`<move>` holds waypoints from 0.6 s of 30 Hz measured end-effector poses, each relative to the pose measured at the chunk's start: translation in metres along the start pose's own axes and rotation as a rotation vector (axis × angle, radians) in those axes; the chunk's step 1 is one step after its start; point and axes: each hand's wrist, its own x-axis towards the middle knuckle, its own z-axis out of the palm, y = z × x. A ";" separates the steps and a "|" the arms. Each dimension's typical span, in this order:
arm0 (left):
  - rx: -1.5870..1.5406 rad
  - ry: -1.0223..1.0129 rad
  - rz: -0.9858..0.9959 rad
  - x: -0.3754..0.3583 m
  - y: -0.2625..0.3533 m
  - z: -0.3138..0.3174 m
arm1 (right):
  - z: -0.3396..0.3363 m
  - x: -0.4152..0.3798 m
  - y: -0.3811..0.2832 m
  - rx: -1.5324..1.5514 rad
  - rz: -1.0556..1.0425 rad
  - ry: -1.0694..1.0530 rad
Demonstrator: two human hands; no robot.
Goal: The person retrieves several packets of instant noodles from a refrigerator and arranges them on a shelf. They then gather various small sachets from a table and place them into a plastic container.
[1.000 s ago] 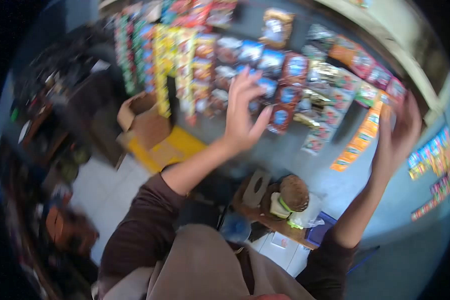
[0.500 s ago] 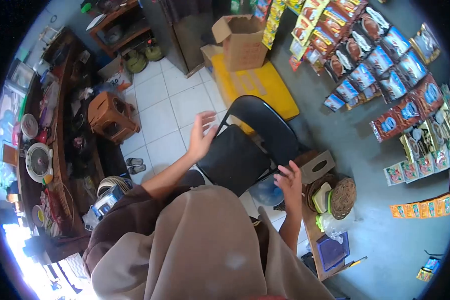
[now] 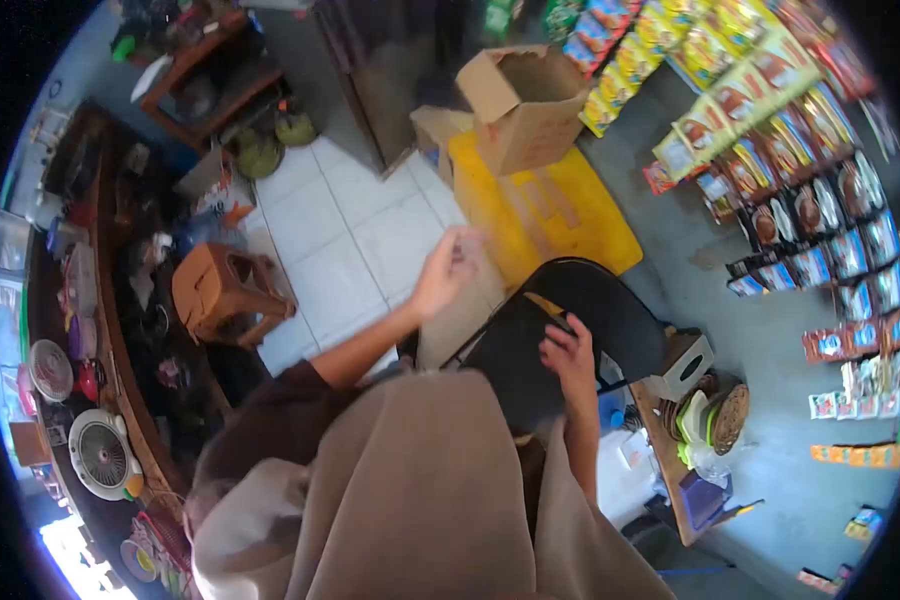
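Note:
My left hand (image 3: 448,275) is held out over the tiled floor, left of the folding chair. Its fingers are slightly blurred and loosely apart, and nothing shows in them. My right hand (image 3: 572,360) overlaps the black folding chair (image 3: 610,320) in this view, fingers spread and holding nothing. The chair stands in front of me, and my headscarf and arm hide part of its seat.
Beyond the chair, a cardboard box (image 3: 530,125) sits on a yellow container (image 3: 590,215). To the left are a brown plastic stool (image 3: 220,290) and a cluttered wooden shelf (image 3: 120,340). Snack sachets (image 3: 770,225) hang along the right wall, above a small wooden table (image 3: 665,465).
The view has shifted, so the chair and yellow container sit further right and the stool lower. My right hand has moved up in front of the chair; my left hand has moved right.

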 end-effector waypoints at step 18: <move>0.105 0.318 -0.131 0.048 0.011 -0.234 | 0.228 0.147 -0.050 -0.062 0.078 -0.298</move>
